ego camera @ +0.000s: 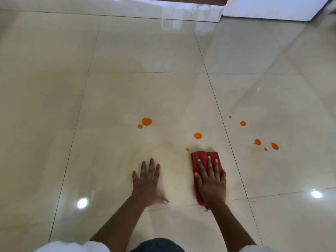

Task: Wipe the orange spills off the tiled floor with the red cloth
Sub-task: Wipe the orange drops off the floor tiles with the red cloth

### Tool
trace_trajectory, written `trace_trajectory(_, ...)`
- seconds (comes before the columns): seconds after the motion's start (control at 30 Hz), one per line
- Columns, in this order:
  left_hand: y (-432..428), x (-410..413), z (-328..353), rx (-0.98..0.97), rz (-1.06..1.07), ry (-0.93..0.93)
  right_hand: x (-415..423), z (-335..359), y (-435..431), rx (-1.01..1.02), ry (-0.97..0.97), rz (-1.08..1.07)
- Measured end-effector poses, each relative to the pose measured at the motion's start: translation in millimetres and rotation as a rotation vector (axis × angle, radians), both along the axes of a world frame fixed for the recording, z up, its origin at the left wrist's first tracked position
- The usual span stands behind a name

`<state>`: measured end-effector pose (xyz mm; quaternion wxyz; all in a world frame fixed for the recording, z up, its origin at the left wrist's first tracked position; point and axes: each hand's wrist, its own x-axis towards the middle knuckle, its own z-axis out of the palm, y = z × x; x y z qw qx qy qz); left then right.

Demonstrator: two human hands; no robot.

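Note:
My right hand [211,180] lies flat on the folded red cloth [200,156], pressing it onto the cream tiled floor [127,91]. Just beyond the cloth sit a small orange drop [187,149] and a larger orange spot [198,135]. Farther left is a big orange spot with a small one beside it [146,121]. Several more orange drops [257,142] are scattered on the tile to the right. My left hand [147,180] rests flat on the floor, fingers spread, holding nothing. A faint yellowish smear [163,144] shows ahead of it.
A white cabinet or wall base [269,10] stands at the far right, with a tiled skirting [127,8] along the back. Bright light reflections [82,203] glare on the glossy tiles. My knees and white clothing [72,247] fill the bottom edge.

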<state>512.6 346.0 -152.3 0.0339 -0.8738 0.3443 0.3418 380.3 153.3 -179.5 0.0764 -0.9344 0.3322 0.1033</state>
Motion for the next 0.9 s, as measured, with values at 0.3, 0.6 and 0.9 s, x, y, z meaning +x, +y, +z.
trace_trajectory(0.3,-14,1,-4,0.057,0.018,-0.029,18,10,-13,0.081,0.084,-0.046)
trace_trajectory(0.6,-28,38,-28,-0.106,0.075,-0.035,140,-5,-24,0.028,-0.067,0.21)
trace_trajectory(0.9,-28,37,-27,-0.168,0.121,-0.087,155,3,-107,-0.024,-0.072,0.093)
